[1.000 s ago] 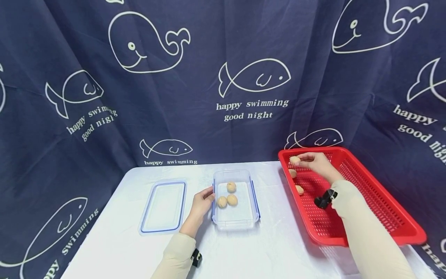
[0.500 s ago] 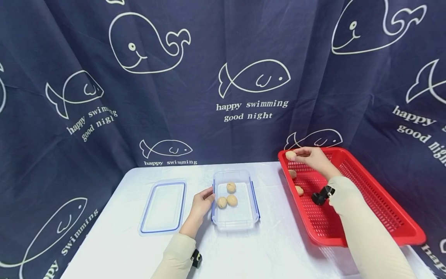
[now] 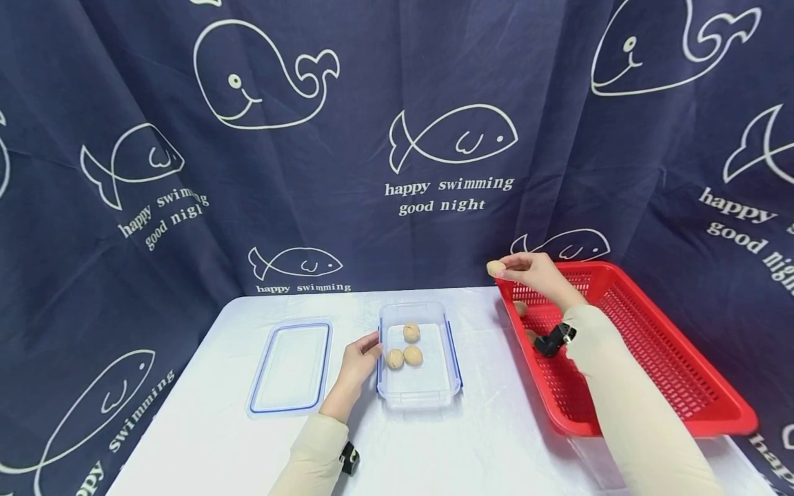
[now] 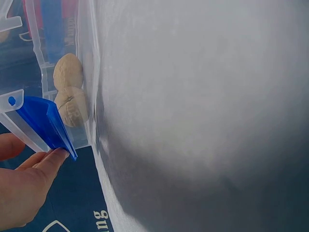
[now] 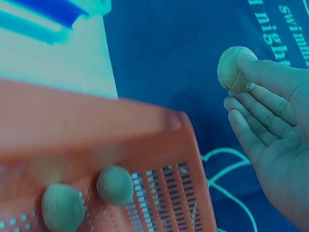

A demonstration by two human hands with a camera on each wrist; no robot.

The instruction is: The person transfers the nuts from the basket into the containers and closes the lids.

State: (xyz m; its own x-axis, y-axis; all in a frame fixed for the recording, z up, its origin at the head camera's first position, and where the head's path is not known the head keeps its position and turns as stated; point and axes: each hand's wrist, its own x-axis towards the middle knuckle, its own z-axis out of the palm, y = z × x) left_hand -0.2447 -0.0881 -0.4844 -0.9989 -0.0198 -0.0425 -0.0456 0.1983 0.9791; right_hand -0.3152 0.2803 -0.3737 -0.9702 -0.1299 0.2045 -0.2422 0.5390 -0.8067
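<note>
In the head view, my right hand [image 3: 535, 270] pinches a walnut [image 3: 495, 269] between thumb and fingertips, level with the back left corner of the red basket [image 3: 682, 331]. The right wrist view shows the thumb lying over this walnut [image 5: 235, 70]. Two more walnuts lie along the basket's left side: one walnut [image 3: 522, 308] shows, the other is partly covered by the wrist camera. My left hand [image 3: 360, 358] touches the left side of a clear plastic container [image 3: 434, 396], its straight fingers against the blue latch flap [image 4: 46, 121]. Inside that container sit three walnuts [image 3: 412, 355].
A clear lid with a blue seal [image 3: 291, 368] lies flat on the white-covered table [image 3: 403, 451], left of the container. Behind the table hangs a dark blue curtain [image 3: 347, 186] with white fish and whale outlines.
My right hand has lifted the walnut from inside the basket and carried it left, past the basket's rim. The left hand and container have stayed put.
</note>
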